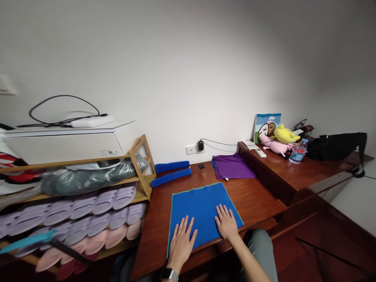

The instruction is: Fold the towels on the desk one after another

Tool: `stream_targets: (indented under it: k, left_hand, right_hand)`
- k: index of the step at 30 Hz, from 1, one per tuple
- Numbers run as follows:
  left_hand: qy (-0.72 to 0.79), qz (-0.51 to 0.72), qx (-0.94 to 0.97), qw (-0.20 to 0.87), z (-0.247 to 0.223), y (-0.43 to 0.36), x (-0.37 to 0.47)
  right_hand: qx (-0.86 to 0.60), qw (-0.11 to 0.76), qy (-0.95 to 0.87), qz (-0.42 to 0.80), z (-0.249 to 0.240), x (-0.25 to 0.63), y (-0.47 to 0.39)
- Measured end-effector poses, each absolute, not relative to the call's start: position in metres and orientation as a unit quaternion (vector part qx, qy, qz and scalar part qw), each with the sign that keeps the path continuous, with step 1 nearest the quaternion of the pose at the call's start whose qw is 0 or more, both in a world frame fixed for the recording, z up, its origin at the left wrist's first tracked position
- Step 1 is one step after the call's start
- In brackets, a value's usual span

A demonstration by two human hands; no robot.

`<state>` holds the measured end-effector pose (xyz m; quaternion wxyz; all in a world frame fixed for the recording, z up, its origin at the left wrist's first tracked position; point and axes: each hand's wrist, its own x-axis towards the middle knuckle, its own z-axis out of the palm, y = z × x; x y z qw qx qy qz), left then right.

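A blue cloth (pixel 199 203) with a thin green edge lies spread flat on the brown wooden desk (pixel 155 231). My left hand (pixel 182 241) rests palm down on its near left part, fingers stretched out, with a watch on the wrist. On the near right part lies my right hand (pixel 226 222), also flat with its fingers apart. Behind the cloth, two rolled blue cloths (pixel 172 177) sit side by side at the desk's back left. A pile of purple cloth (pixel 233 166), with some blue showing at its left edge, lies at the back right.
A wooden rack (pixel 142 172) with lilac slippers (pixel 101 203) and a white box (pixel 67 147) stands at left. On the raised surface at right are a remote (pixel 260 152), plush toys (pixel 283 135), a water bottle (pixel 298 152) and a black bag (pixel 337 145). A charger (pixel 201 145) is plugged into the wall.
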<state>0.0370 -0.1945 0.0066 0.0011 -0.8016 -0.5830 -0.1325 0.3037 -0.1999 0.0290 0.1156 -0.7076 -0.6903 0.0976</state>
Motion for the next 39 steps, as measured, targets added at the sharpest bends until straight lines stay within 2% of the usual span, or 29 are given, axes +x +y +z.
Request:
stream_targets:
  k: [6, 14, 21, 31, 39]
  left_hand:
    - [-0.623, -0.139, -0.769, 0.039, -0.009, -0.207, 0.015]
    - [-0.606, -0.169, -0.773, 0.083, -0.002, -0.202, 0.024]
    - [-0.582, -0.148, -0.799, 0.027, 0.019, -0.188, 0.061]
    - [-0.627, -0.165, -0.76, 0.047, -0.007, -0.194, 0.02]
    - [-0.642, -0.144, -0.752, 0.046, 0.009, -0.2, 0.026]
  right_hand:
    - [-0.757, 0.075, -0.645, 0.079, 0.028, 0.353, -0.201]
    - [-0.764, 0.076, -0.637, 0.063, 0.033, 0.32, -0.203]
    - [-0.699, 0.148, -0.694, 0.089, 0.038, 0.283, -0.186]
    - [-0.732, 0.116, -0.666, 0.088, 0.035, 0.328, -0.192]
    - [-0.736, 0.092, -0.665, 0.087, 0.038, 0.327, -0.194]
